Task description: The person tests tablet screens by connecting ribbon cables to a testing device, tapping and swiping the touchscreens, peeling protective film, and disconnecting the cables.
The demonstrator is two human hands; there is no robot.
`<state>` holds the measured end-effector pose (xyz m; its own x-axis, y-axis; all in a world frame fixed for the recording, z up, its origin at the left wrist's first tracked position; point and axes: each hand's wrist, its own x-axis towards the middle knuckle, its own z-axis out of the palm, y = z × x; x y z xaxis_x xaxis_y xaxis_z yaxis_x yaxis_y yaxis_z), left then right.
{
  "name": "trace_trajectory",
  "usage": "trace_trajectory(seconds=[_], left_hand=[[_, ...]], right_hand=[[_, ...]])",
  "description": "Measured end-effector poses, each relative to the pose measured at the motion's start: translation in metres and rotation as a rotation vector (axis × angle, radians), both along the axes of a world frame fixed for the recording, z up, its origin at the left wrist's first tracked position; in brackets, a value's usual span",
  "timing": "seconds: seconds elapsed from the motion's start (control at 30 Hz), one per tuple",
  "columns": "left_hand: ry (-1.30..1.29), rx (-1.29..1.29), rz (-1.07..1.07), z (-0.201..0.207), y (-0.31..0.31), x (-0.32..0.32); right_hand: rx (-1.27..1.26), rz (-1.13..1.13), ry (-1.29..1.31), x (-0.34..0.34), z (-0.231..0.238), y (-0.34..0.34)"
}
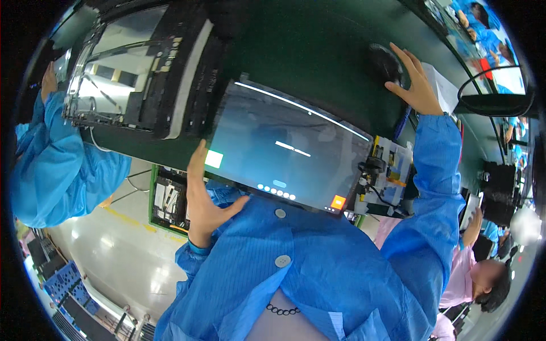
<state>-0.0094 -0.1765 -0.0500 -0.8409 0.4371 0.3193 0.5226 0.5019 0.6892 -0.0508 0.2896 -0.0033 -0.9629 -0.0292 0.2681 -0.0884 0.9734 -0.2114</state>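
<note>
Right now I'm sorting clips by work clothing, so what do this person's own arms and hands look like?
Both arms wear long, loose sleeves of a bright blue, finely striped smock with round grey buttons down the front. The left sleeve ends in a snug cuff at the wrist. The left hand and the right hand are bare: no gloves, no rings or watch visible.

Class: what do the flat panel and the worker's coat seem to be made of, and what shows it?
Panel: likely glass, glossy; it mirrors ceiling lights as bright streaks. Coat: woven blue fabric, matt, with folds, faint stripes and buttons. The left hand steadies the panel's edge.
</note>
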Motion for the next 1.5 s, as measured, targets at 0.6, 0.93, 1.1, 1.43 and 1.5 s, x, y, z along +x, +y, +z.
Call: trace_trajectory(seconds=[0.6,0.93,1.1,1.43,1.5], left_hand=[[0.041,0.042,0.067,-0.014,-0.007,-0.008],[0.051,0.038,0.077,-0.015,-0.005,-0.007],[0.090,0.047,0.081,-0.022,-0.007,-0.005],[0.149,0.019,0.048,0.000,-0.025,-0.007],[0.190,0.054,0.053,0.018,-0.016,-0.008]], right_hand=[[-0.176,0.003,-0.202,-0.011,-0.007,0.004],[-0.214,0.033,-0.210,-0.012,-0.006,0.007],[-0.165,0.003,-0.223,-0.009,-0.011,0.005],[-0.225,0.144,-0.363,0.098,0.047,-0.050],[-0.480,0.107,-0.415,0.131,0.051,-0.063]])
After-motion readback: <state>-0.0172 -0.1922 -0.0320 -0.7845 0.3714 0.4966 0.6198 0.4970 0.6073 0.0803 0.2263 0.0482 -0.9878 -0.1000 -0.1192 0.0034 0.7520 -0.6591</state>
